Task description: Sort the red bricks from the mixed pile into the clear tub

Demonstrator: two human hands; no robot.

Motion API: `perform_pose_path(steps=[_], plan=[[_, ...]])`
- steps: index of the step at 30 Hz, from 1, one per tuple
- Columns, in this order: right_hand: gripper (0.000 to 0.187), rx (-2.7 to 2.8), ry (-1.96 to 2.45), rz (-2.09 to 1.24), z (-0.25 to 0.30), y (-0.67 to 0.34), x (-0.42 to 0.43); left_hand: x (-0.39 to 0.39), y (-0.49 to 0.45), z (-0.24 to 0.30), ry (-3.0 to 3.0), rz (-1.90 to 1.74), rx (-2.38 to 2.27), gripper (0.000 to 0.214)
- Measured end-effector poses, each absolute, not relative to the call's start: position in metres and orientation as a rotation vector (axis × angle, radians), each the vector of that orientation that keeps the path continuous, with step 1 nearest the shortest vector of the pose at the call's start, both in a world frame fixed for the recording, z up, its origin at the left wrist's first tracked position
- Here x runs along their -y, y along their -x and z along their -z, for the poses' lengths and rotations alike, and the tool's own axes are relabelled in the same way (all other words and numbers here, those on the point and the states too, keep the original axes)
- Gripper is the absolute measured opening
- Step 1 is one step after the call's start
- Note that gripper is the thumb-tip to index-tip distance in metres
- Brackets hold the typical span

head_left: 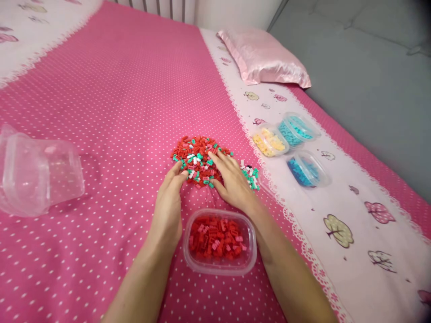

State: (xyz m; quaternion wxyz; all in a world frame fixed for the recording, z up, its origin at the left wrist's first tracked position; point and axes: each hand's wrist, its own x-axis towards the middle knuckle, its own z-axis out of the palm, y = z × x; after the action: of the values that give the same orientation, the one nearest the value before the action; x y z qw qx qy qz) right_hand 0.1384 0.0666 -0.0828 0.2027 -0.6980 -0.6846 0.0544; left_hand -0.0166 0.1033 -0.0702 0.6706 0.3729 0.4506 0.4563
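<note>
A heap of small toy bricks (198, 152), mostly red with green, white and pink ones mixed in, lies on the bedspread. At its left near edge is my left hand (170, 193), thumb and fingers apart and touching the bricks. My right hand (232, 179) rests on the heap's right side with its fingers spread. Between my forearms stands a clear plastic tub (219, 267) of red and pink bricks. Just right of my right hand lies a smaller pile of green and white bricks (252, 176).
To the right sit clear tubs of yellow bricks (270, 141), turquoise bricks (295, 130) and blue bricks (303, 170). A larger clear container (63, 168) lies at the left. The pink dotted bedspread (134, 89) carries everything, with a pink pillow (264, 56) farther back beside a grey wall.
</note>
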Motion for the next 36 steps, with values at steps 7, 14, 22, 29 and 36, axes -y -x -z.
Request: perform_pose_path(steps=[7, 14, 22, 29, 36], plan=[[0.062, 2.003, 1.803, -0.286, 0.077, -0.132, -0.067, -0.103, 0.015, 0.071, -0.876, -1.015, -1.027, 0.038], [0.057, 2.065, 1.605, -0.410, 0.073, -0.131, -0.067, -0.102, 0.013, 0.071, -0.984, -1.050, -1.109, 0.036], [0.036, 1.937, 1.687, -0.278, 0.076, -0.155, -0.066, -0.103, 0.015, 0.071, -0.985, -1.074, -1.113, 0.031], [0.029, 1.819, 1.772, -0.226, 0.072, -0.163, -0.064, -0.105, 0.019, 0.071, -1.022, -1.160, -1.121, 0.026], [0.034, 1.725, 1.775, -0.201, 0.064, -0.169, -0.060, -0.104, 0.018, 0.071, -1.018, -1.200, -1.117, 0.025]])
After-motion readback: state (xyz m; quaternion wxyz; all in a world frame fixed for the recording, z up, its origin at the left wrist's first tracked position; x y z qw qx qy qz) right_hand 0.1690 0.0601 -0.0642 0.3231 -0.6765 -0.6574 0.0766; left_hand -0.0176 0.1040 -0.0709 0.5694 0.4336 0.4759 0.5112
